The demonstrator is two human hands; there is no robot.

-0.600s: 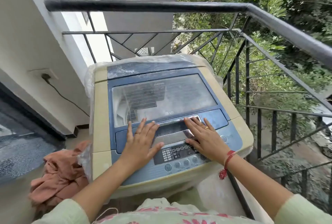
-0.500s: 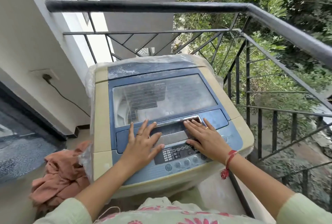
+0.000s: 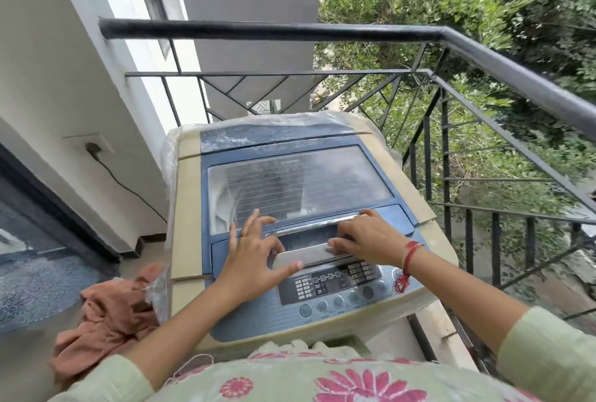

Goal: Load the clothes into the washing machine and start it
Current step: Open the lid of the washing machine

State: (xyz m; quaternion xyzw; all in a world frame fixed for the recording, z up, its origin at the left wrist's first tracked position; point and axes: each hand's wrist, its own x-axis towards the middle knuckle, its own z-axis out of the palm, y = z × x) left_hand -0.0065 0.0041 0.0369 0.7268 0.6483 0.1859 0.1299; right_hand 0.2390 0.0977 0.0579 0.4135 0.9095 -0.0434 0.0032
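Observation:
A blue and beige top-loading washing machine (image 3: pixel 187 208), partly wrapped in clear plastic, stands in front of me with its glass lid (image 3: pixel 300 182) down. My left hand (image 3: pixel 251 259) lies on the lid's front edge with fingers spread and its thumb on the silver lid handle (image 3: pixel 309 253). My right hand (image 3: pixel 371 240) has its fingers curled into the handle's recess and its thumb on the silver bar. A heap of rust-orange clothes (image 3: pixel 109 314) lies on the floor at the machine's left. The control panel (image 3: pixel 332 285) sits just below my hands.
A black metal railing (image 3: pixel 290 30) closes the balcony behind and to the right of the machine, with greenery beyond. A white wall with a plugged-in socket (image 3: pixel 92 145) runs along the left. A dark door frame (image 3: pixel 64 217) lies further left.
My right hand's fingers went from flat on the lid to curled into the handle recess. The left thumb slid onto the silver handle. The lid stays down.

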